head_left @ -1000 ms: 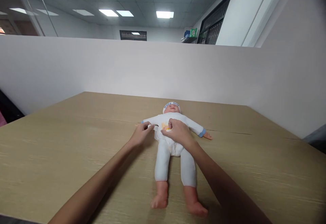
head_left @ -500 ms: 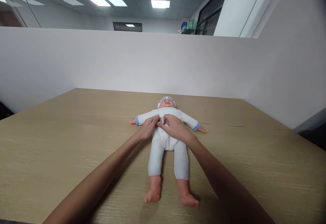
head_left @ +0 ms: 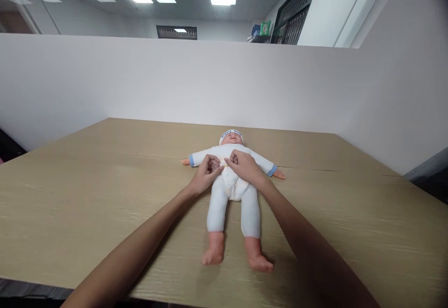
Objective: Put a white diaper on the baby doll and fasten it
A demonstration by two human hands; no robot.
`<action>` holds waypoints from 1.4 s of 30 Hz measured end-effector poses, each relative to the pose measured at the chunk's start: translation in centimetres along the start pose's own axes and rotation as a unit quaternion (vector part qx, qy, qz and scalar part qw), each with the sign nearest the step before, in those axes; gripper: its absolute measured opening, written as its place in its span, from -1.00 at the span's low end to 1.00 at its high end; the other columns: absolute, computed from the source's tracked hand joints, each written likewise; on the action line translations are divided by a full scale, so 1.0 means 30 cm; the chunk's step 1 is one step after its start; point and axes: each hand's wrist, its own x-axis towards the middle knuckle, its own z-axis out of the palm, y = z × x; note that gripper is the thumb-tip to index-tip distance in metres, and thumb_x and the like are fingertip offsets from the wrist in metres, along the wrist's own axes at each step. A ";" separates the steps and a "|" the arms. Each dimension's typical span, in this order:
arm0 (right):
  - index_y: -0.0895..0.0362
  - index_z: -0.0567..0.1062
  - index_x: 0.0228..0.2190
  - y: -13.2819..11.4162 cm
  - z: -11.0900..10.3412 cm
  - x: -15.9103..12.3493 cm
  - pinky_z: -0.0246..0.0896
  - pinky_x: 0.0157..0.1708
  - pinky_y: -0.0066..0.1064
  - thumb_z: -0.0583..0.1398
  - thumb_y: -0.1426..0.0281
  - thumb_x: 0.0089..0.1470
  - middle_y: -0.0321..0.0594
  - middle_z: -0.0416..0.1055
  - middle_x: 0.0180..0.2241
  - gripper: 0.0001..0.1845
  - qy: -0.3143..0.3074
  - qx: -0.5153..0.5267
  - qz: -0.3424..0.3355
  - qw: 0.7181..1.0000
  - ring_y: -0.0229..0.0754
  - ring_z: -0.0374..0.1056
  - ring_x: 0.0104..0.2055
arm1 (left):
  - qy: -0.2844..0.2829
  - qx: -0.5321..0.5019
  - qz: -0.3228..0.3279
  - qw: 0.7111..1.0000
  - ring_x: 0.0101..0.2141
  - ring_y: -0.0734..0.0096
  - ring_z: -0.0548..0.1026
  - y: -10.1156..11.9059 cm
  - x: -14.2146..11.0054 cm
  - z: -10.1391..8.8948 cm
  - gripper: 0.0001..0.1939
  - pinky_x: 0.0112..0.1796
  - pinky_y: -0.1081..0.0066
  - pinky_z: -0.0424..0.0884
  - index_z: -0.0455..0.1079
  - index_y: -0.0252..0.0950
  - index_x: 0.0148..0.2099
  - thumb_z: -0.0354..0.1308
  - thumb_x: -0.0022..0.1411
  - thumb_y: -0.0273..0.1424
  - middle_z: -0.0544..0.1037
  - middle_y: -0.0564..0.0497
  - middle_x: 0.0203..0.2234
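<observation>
A baby doll (head_left: 217, 207) in a white suit with blue cuffs lies face up, its feet towards me and arms spread. Around its hips is a white diaper (head_left: 235, 187) with a small yellow mark at the waist. My left hand (head_left: 206, 173) is closed at the left side of the waistband, fingers curled and thumb pointing inward. Opposite it, my right hand (head_left: 245, 167) pinches the waistband near the middle. Both sets of fingertips partly cover the diaper's upper edge. A lettered white headband (head_left: 231, 133) circles the doll's head.
The doll lies on a wide wood-grain table (head_left: 105, 196). A white partition (head_left: 168, 79) rises behind its far edge and continues along the right. The table's front edge shows at lower left, with dark floor below.
My hands have drawn slightly apart, and more of the diaper's waist, with its yellow mark, shows between them. The whole view has shifted a little.
</observation>
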 end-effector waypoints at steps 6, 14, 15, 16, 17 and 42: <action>0.08 0.36 -0.11 0.005 -0.016 -0.049 0.34 -0.12 -0.27 0.18 0.32 0.32 -0.13 0.45 -0.15 -0.85 0.121 0.039 -0.037 0.991 -0.11 0.39 -0.19 | 0.096 0.168 0.075 0.978 -0.01 0.23 0.45 0.062 -0.060 0.004 -0.68 0.07 0.23 0.38 0.34 -0.21 0.16 0.17 0.51 -0.15 0.50 -0.11 0.08; 0.01 0.30 0.37 0.173 -0.070 -0.306 0.11 0.48 0.04 0.11 0.10 0.49 -0.03 0.30 0.38 -0.45 0.070 0.078 -0.114 0.988 0.02 0.21 0.45 | -0.040 0.238 0.125 0.962 0.47 0.09 0.17 0.105 -0.153 0.002 -0.46 0.48 0.00 0.09 0.19 -0.17 0.51 -0.10 0.64 -0.11 0.26 -0.18 0.48; 0.00 0.26 0.41 0.193 -0.064 -0.318 0.03 0.53 0.05 0.08 0.10 0.52 -0.05 0.23 0.43 -0.43 0.044 0.084 -0.121 0.988 0.01 0.13 0.50 | -0.050 0.237 0.128 0.962 0.49 0.10 0.15 0.099 -0.144 0.005 -0.44 0.49 -0.01 0.06 0.16 -0.17 0.53 -0.12 0.65 -0.10 0.23 -0.17 0.50; -0.01 0.23 0.44 0.208 -0.054 -0.323 -0.04 0.56 0.04 0.04 0.10 0.53 -0.08 0.17 0.48 -0.41 0.024 0.090 -0.129 0.987 -0.02 0.07 0.54 | -0.060 0.236 0.133 0.961 0.50 0.11 0.12 0.092 -0.134 0.009 -0.42 0.50 -0.01 0.04 0.14 -0.17 0.55 -0.14 0.65 -0.10 0.21 -0.16 0.51; -0.02 0.21 0.47 0.218 -0.044 -0.321 -0.09 0.58 0.04 0.01 0.11 0.55 -0.11 0.13 0.50 -0.41 0.010 0.094 -0.137 0.986 -0.04 0.02 0.56 | -0.070 0.237 0.137 0.959 0.51 0.11 0.10 0.085 -0.123 0.011 -0.41 0.51 -0.02 0.01 0.12 -0.17 0.56 -0.15 0.65 -0.09 0.20 -0.14 0.52; 0.10 0.46 -0.33 -0.013 -0.024 -0.454 0.16 -0.21 -0.30 0.23 0.40 0.38 -0.25 0.50 -0.30 -0.83 -0.029 -0.044 0.004 0.999 -0.10 0.42 -0.22 | -0.180 0.324 0.042 0.928 -0.14 0.18 0.46 0.246 -0.205 0.008 -0.70 -0.07 0.21 0.24 0.44 -0.22 -0.18 0.11 0.57 -0.15 0.57 0.02 -0.27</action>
